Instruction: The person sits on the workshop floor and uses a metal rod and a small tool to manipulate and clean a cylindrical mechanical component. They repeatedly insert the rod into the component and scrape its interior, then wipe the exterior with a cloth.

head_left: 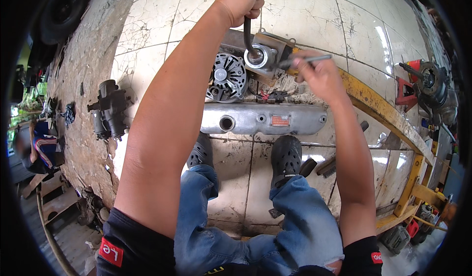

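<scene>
My left hand (pixel 241 0) grips the upper part of a dark curved bar (pixel 248 36) whose lower end sits in the bore of a round metal housing (pixel 261 62). Just right of that bore, my right hand (pixel 317 76) is closed around a slim grey metal rod (pixel 322 58), held roughly sideways. Under the housing is a rusty, greyish metal block (pixel 280 49). An alternator with a slotted face (pixel 228 72) lies left of the housing. A long silver metal cover (pixel 250 118) lies across the tiles, between these parts and my shoes.
A yellow metal beam (pixel 373 101) runs along the right, near a red stand (pixel 404 91) and a greasy round assembly (pixel 430 94). A dark cast part (pixel 109 109) lies at left. Another person (pixel 34 145) sits at far left. Dark bars (pixel 324 168) lie right of my shoe.
</scene>
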The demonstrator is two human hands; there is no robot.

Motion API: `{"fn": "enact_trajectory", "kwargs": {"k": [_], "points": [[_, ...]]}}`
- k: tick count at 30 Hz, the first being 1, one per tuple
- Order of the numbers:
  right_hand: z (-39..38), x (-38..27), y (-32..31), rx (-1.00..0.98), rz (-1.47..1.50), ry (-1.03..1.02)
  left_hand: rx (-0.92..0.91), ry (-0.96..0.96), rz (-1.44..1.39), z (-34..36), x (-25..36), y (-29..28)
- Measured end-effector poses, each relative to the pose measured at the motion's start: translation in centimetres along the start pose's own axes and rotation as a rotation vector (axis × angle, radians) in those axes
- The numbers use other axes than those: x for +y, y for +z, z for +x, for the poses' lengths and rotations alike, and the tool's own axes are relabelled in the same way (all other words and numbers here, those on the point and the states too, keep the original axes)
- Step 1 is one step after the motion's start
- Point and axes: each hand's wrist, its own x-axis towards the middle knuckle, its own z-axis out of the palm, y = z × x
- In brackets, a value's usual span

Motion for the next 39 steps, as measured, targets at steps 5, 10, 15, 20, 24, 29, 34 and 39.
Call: {"fn": "enact_trajectory", "kwargs": {"k": [5,10,15,20,24,29,34,39], "points": [[1.6,0.6,-3.2,0.267,0.158,0.121,0.011,-0.011,0.005,-0.5,0.4,-0.2],[-0.1,1.9,0.3,-0.128,0.17,0.037,0.017,-0.023,-0.025,-0.9,0.1,0.3],[1.2,1.4,-2.6,0.277,0.261,0.149,-0.01,-0.015,-0.024,-0.9,-0.2,0.1],[2.3,-1.0,-0.3,0.051,0.114,0.027,-0.072,0.059,0.117,-2.7,-1.5,2.6],[3.5,-1.0,1.2,-0.099,0.095,0.048,-0.126,0.099,0.235,-3.5,-2.1,3.5],[1.1,3.7,-3.5,0.078,-0.005,0.133,-0.022,0.296,0.233,-4.4,-4.1,0.8],[0.4,-0.4,-1.3,0.167,0.16,0.069,-0.029,0.38,0.33,-4.5,-5.3,1.2],[1.9,0.7,2.7,0.099,-0.078,-0.065,0.03,0.364,0.346,-4.4,-5.1,1.4]]}}
